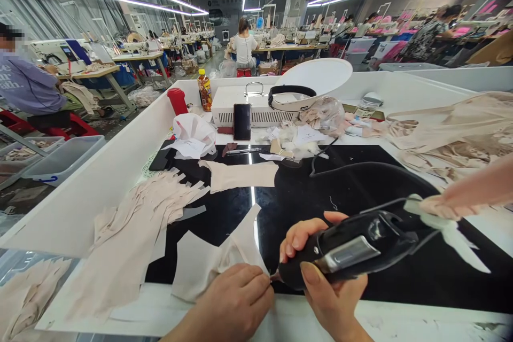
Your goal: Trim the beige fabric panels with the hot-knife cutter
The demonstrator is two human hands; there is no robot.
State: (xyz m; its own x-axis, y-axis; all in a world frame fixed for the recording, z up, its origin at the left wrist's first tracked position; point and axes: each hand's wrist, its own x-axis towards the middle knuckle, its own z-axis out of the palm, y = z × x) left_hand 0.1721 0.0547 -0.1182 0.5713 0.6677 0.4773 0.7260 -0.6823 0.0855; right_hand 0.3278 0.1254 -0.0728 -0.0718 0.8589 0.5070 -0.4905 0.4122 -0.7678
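My right hand (324, 278) is wrapped round a black handheld electric tool (356, 248) with a metal plate and a cable running off to the right. Its tip meets the edge of a pale beige fabric piece (216, 256) at the table's near edge. My left hand (236, 304) is closed, pinching that fabric piece right beside the tool tip. A stack of similar beige cut pieces (132, 235) lies to the left on the black work surface (304, 197).
A white box unit (260, 104), a phone (242, 121), a red cup (177, 100), a drink bottle (204, 90) and fabric scraps (292, 136) stand at the table's back. More beige fabric (452, 139) is heaped at right. Other workers sit at sewing stations beyond.
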